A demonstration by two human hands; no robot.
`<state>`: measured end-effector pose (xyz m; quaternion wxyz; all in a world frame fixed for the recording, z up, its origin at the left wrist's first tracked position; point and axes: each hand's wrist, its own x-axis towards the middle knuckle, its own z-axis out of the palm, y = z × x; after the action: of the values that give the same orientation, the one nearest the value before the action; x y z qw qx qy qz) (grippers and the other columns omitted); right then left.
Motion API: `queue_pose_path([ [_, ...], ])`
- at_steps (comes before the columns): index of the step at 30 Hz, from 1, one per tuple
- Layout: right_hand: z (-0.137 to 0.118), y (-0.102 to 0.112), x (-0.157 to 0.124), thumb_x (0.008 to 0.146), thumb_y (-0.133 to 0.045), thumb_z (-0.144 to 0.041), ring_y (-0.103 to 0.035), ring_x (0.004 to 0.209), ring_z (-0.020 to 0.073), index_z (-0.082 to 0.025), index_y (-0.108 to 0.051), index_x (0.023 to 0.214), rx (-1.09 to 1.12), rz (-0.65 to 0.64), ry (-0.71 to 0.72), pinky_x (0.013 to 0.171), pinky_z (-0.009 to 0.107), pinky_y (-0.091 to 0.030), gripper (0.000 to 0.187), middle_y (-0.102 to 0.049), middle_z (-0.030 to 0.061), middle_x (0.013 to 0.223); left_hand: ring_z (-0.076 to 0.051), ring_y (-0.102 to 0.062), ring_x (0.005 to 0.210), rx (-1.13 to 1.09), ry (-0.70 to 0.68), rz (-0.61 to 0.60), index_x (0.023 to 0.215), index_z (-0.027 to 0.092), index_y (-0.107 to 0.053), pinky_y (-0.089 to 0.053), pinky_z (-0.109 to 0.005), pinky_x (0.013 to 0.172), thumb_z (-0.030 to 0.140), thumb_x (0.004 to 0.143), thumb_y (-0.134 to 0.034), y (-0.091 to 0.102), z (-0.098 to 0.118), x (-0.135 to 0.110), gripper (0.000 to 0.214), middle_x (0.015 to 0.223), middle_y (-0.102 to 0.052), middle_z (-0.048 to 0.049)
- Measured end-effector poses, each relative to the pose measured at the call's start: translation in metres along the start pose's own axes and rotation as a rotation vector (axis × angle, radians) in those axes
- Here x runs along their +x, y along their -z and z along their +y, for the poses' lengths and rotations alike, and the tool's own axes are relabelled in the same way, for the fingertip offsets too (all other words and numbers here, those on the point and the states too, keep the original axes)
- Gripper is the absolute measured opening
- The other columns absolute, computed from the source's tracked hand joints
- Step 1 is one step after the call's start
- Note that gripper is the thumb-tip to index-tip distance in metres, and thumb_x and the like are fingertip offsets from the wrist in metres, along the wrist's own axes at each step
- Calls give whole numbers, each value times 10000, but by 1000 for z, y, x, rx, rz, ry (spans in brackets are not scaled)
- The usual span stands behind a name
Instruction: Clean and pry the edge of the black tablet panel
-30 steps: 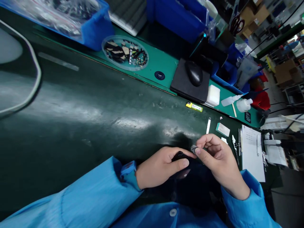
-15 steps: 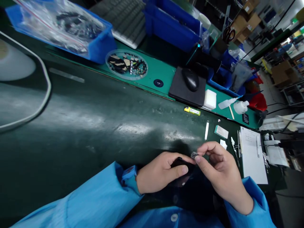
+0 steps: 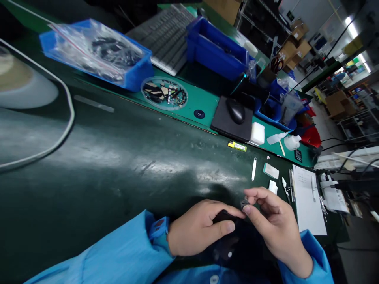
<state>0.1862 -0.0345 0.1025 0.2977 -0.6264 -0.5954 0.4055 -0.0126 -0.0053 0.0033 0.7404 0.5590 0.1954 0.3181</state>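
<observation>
My left hand [image 3: 201, 227] is closed around a black, flat, phone-like device [image 3: 224, 216], thumb on one side and index finger along its upper edge. Much of the device is hidden by my fingers and merges with the dark area below. Between the thumb and index finger of my right hand [image 3: 274, 225] is a small dark grey piece [image 3: 244, 203], too small to name. It sits right beside my left index fingertip. Beyond the right hand lie a white scrap [image 3: 272, 187] and a white-and-green block [image 3: 271, 170].
A green shelf strip [image 3: 207, 103] carries a round dish of small parts [image 3: 164, 93], a mouse [image 3: 235, 111] and blue bins [image 3: 217, 47]. Paper sheets [image 3: 309, 209] and a pen lie at right. A white cable [image 3: 71, 106] curves at left. A yellow tube-like item [image 3: 237, 146] lies by the strip.
The view has shifted, so the bench items sit a little differently in the frame. Both hands keep their grips; the small grey piece looks slightly turned and still close to my left fingertip.
</observation>
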Motion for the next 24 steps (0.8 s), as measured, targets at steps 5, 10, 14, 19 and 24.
queue_pose_path([
  [5,-3,2,-1,1017,-714,-273,-705,863,157,-335,-788,1121,-30,-9,11,769,264,-576,141,-710,12,967,-208,-778,1087,46,14,-9,1229,233,-805,-562,-299,983,360,1007,-638,-1,5,0,306,1192,-832,-36],
  [10,-2,-1,4,1011,-700,-302,-736,879,194,-248,-762,959,14,26,-10,791,299,-587,98,-757,44,941,-210,-779,1012,21,146,29,1216,235,-795,-584,-318,938,356,998,-607,-3,13,3,312,1100,-841,-22],
  [14,6,-6,9,964,-744,-336,-733,787,199,-225,-755,961,-31,52,-43,726,306,-596,112,-771,50,870,-249,-751,1093,24,197,109,1185,228,-800,-594,-338,902,372,990,-599,-7,11,6,315,981,-836,-25],
  [19,15,-9,11,1008,-695,-281,-717,801,185,-243,-751,977,-15,52,79,738,308,-596,75,-721,35,893,-229,-759,985,-1,191,130,1191,221,-794,-602,-321,847,365,984,-605,-10,4,7,315,980,-833,-31],
  [24,18,-8,15,1047,-667,-270,-709,790,179,-256,-715,975,121,-25,76,754,329,-591,88,-691,16,874,-219,-752,885,-1,209,127,1086,195,-777,-596,-318,811,371,979,-591,-10,4,7,277,928,-817,-32],
])
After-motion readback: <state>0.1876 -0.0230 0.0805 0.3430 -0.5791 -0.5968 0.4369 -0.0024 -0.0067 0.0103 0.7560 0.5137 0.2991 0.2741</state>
